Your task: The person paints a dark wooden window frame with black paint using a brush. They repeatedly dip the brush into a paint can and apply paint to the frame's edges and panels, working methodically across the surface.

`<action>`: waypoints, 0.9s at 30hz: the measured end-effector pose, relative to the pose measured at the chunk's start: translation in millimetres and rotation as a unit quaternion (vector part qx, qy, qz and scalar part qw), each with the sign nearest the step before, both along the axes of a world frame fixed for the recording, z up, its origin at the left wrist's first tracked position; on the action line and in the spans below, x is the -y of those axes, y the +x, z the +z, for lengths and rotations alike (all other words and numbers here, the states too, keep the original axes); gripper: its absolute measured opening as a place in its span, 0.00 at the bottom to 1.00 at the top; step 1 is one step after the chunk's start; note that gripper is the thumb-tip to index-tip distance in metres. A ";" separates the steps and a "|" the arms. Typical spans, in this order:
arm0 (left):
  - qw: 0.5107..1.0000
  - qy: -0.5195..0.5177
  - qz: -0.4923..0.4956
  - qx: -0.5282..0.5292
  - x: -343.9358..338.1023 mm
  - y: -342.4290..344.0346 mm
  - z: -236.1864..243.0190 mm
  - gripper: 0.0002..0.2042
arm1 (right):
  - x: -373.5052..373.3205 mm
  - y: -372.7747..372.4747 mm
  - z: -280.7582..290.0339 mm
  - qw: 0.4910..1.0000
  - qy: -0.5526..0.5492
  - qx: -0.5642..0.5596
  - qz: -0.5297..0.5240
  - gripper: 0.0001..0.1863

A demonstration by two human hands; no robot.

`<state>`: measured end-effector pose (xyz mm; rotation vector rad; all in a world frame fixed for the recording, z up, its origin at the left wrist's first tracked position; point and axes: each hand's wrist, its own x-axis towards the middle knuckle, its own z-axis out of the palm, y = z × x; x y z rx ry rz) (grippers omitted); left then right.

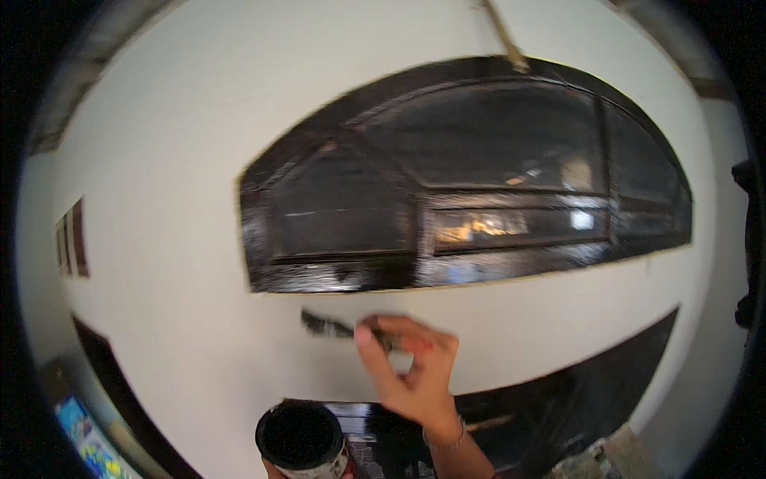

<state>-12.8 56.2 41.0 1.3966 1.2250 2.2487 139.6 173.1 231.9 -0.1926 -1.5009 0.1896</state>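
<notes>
The paintbrush [331, 326], bristles black, sits level just under the glossy black window frame [447, 267], held sideways so the tip points at the white wall [159, 239]. The right hand [415, 367] pinches its handle between fingertips. The open paint can [302, 437] waits below, close for dipping (the left hand under it is mostly hidden, grip unclear).
</notes>
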 end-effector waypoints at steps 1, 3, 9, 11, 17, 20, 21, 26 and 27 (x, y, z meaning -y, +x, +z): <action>0.999 0.006 -0.041 0.011 -4.2 6.3 -9.4 0.44 | 11.6 14.9 -17.2 1.000 -0.014 -0.027 0.002 0.05; 0.995 0.025 -0.098 -0.011 -15.9 13.5 -27.6 0.44 | 30.4 40.7 -51.1 0.999 0.005 -0.045 -0.006 0.06; 0.971 -0.048 -0.229 -0.040 -36.9 57.8 -81.9 0.46 | 65.8 105.8 -117.8 0.993 0.040 0.013 -0.110 0.13; 0.960 -0.068 -0.267 -0.046 -38.2 74.9 -96.8 0.46 | 79.3 125.9 -127.8 0.990 -0.020 0.080 -0.114 0.14; 0.918 -0.123 -0.374 -0.056 -33.0 116.2 -135.9 0.48 | 113.1 152.4 -155.6 0.946 -0.152 0.201 -0.205 0.11; 0.899 -0.143 -0.410 -0.056 -27.8 130.3 -151.6 0.49 | 121.7 158.8 -168.5 0.918 -0.195 0.240 -0.250 0.09; 0.894 -0.147 -0.420 -0.054 -27.1 133.9 -155.0 0.49 | 126.2 161.4 -171.2 0.907 -0.219 0.253 -0.255 0.09; 0.884 -0.114 -0.452 -0.017 -18.7 150.7 -152.6 0.51 | 140.0 172.6 -184.0 0.883 -0.256 0.265 -0.291 0.09; 0.878 -0.141 -0.456 -0.048 -16.8 154.2 -148.1 0.51 | 142.2 174.7 -186.2 0.880 -0.266 0.264 -0.293 0.09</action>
